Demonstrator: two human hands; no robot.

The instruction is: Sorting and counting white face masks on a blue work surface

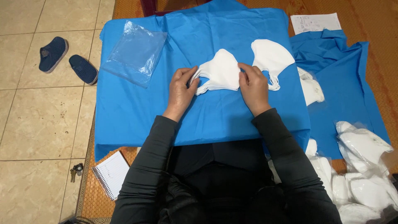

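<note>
The person sits at a counter (124, 124) draped in blue cloth. On it, a stack of white masks (219, 74) lies between both hands. The left hand (181, 92) pinches the stack's left edge, by the ear loops, its grip closed on the masks. The right hand (253, 85) presses on the stack's right edge, fingers curled over it, grasping it too.

Just right of the stack, a second pile (271, 58) of the same white masks lies on the cloth, touching the right hand's far side. To the left, well apart, lies a clear plastic bag (134, 52), flat; whether anything is in it cannot be told.

Off the counter's right edge, more blue cloth (352, 83) covers the floor, and clear bags (365, 166) stuffed with white masks lie heaped there. A printed sheet (315, 21) lies at the top right. A spiral notebook (111, 174) and keys (75, 171) lie lower left, and two dark blue shoes (66, 60) stand on the tiles.
</note>
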